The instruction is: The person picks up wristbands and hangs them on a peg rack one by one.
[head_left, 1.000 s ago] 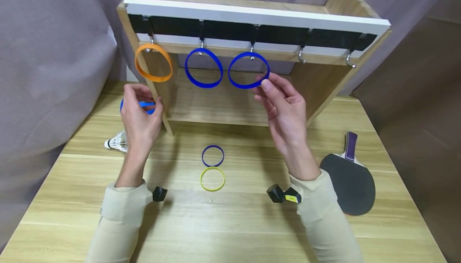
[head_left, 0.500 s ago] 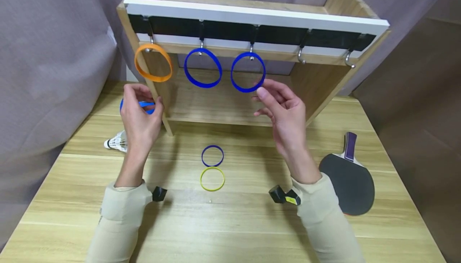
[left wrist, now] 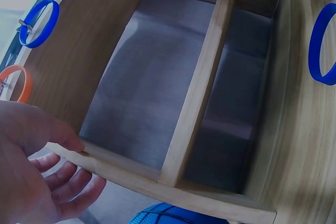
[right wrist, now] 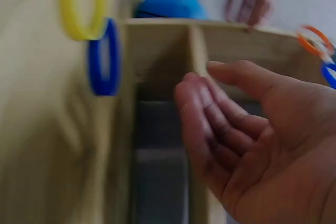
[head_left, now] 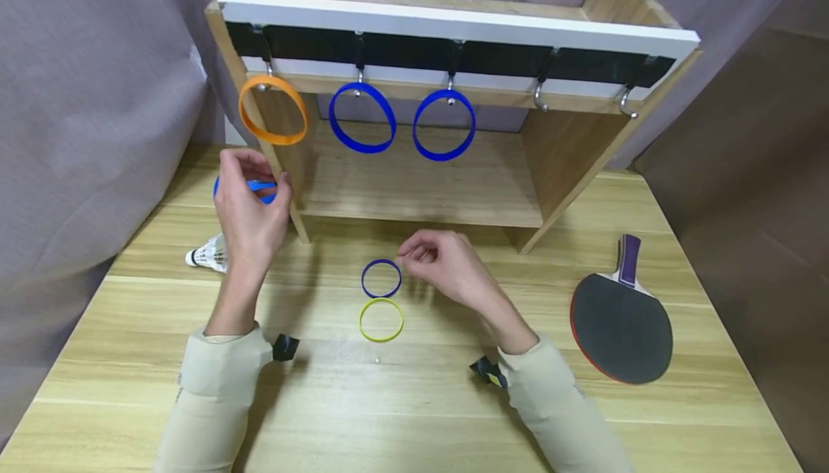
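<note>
My left hand [head_left: 249, 206] grips the left side panel of a wooden shelf [head_left: 421, 192], thumb on the inner face and fingers outside. Three wristband-like rings hang on hooks along the shelf's top rail: an orange ring [head_left: 278, 140] at left, then a blue ring [head_left: 363, 148] and another blue ring [head_left: 444, 157]. Lower down, my right hand [head_left: 453, 268] hovers over the table with loosely bent fingers holding nothing. Its fingertips are right beside a dark blue ring [head_left: 381, 261] lying on the tabletop. A yellow ring [head_left: 381, 340] lies just in front of that one.
Two bare hooks, one hook [head_left: 540, 98] and a farther hook [head_left: 627, 104], are at the rail's right. A table tennis paddle [head_left: 622, 329] lies on the right. Left of the shelf are a shuttlecock [head_left: 210, 253] and a blue ball [left wrist: 173, 214].
My right hand has let go of the third hanging ring and moved down and left to the dark blue ring on the table. The left hand has kept its grip on the panel.
</note>
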### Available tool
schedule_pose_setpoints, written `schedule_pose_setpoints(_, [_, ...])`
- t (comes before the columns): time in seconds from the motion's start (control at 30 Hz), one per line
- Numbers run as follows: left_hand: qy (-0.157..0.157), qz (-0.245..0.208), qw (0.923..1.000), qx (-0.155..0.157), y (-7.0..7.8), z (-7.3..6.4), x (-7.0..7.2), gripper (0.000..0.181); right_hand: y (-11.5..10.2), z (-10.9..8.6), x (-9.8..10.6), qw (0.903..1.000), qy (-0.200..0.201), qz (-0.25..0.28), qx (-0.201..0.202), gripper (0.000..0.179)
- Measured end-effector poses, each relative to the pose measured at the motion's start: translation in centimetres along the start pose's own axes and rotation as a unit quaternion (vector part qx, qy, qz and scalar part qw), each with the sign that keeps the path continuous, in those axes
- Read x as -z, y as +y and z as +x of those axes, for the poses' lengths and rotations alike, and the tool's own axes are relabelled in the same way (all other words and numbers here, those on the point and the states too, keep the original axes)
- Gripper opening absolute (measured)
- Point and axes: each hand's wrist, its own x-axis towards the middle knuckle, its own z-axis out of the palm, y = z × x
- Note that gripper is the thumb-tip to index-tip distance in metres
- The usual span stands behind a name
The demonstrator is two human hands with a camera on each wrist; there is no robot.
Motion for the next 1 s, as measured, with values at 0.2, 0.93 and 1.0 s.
schedule_pose_setpoints(0.2, [-0.004, 0.0, 1.0, 0.0, -0.1, 0.0, 0.1, 0.03, 1.0, 0.7, -3.3, 0.981, -0.021, -0.188, -0.044, 0.016])
schedule_pose_setpoints(0.93, [-0.005, 0.002, 1.0, -0.002, 0.0, 0.0, 0.2, 0.03, 3.7, 0.9, -2.0, 0.9717, 0.014, -0.219, -0.088, 0.005])
schedule_pose_setpoints(1.0, [-0.007, 0.003, 1.0, -0.002, 0.0, 0.0, 0.1, 0.03, 3.7, 0.8, -1.7, 0.9777, 0.024, -0.195, -0.075, 0.005])
